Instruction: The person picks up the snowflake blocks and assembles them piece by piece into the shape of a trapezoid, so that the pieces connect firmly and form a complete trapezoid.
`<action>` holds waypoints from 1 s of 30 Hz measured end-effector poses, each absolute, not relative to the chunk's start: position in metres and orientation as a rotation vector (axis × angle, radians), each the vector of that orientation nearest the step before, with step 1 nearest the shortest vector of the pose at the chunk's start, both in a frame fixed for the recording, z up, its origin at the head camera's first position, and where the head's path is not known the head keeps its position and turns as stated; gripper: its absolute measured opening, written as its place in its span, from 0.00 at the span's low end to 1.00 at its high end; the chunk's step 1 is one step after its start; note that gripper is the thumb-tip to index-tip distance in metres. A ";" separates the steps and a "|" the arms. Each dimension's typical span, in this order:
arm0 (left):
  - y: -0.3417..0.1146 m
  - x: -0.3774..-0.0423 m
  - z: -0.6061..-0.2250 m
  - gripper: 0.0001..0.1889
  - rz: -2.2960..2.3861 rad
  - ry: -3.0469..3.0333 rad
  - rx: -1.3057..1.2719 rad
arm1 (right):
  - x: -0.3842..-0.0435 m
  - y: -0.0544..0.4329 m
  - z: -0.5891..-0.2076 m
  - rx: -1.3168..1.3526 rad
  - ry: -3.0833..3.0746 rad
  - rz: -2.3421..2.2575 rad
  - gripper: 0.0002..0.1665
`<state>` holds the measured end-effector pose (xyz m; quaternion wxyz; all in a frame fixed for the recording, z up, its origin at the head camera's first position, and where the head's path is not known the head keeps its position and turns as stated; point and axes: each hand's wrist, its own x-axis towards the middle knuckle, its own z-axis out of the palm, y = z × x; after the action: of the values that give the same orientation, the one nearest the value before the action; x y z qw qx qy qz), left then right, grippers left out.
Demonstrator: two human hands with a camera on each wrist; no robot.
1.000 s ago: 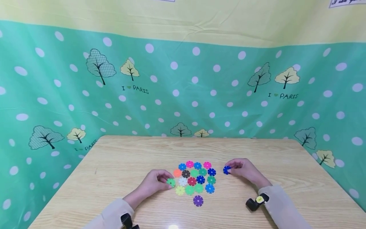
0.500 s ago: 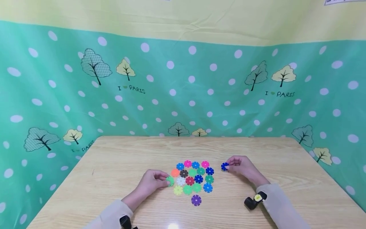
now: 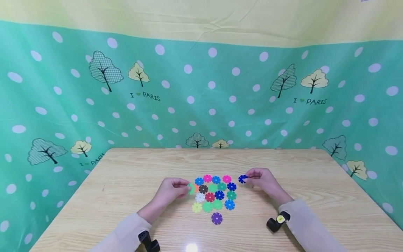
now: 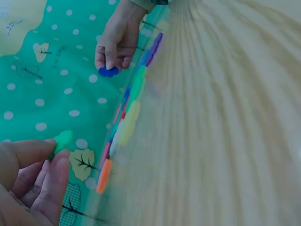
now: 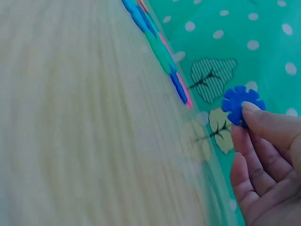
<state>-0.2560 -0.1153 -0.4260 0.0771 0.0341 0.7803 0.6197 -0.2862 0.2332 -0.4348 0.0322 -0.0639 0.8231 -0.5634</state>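
**Green disc (image 3: 190, 189) and blue disc (image 3: 242, 179), both held up off the worktop (image 3: 141, 164)**

The left hand (image 3: 171, 190) has a nearly closed grip, pinching the green disc by its edge between the fingertips. The right hand (image 3: 262, 179) pinches the blue disc in the same narrow way: in the right wrist view the thumb lies on its flat face, while the lower fingers bend underneath and hold nothing.

Both discs look like thin, stiff plastic with notches cut round the rim, so they should be light and unlikely to break. The smooth faces might slide or twist under a loose pinch. Thumb on one face and a finger on the other, close to the rim, seems the best hold.

From the head view, the green disc partly covers the orange disc (image 3: 196, 189), though the left wrist view shows the two apart. The blue disc is to the right of the group, near a pink disc (image 3: 227, 179).

Beyond the grip, a cluster of colourful discs lies flat on the worktop. The purple disc (image 3: 217, 218) sits apart from it, nearer the person. A green polka-dot cloth (image 3: 239, 87) hangs behind.
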 end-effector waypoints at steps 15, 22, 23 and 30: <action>-0.085 -0.269 -0.407 0.14 1.942 2.208 0.209 | -0.272 0.193 -0.414 -0.258 2.574 -1.888 0.11; -0.068 -0.267 -0.399 0.14 2.036 2.028 0.109 | -0.264 0.179 -0.407 -0.250 2.579 -1.917 0.09; -0.066 -0.267 -0.399 0.13 2.048 2.008 0.092 | -0.263 0.177 -0.407 -0.244 2.575 -1.922 0.08; -0.057 -0.262 -0.400 0.12 2.143 1.918 0.052 | -0.257 0.169 -0.406 -0.264 2.563 -1.934 0.08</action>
<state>-0.2618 -0.0566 -0.4005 0.1320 0.0179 0.6610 0.7385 -0.2572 0.1686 -0.4055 -0.0400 -0.0820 0.7950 -0.5997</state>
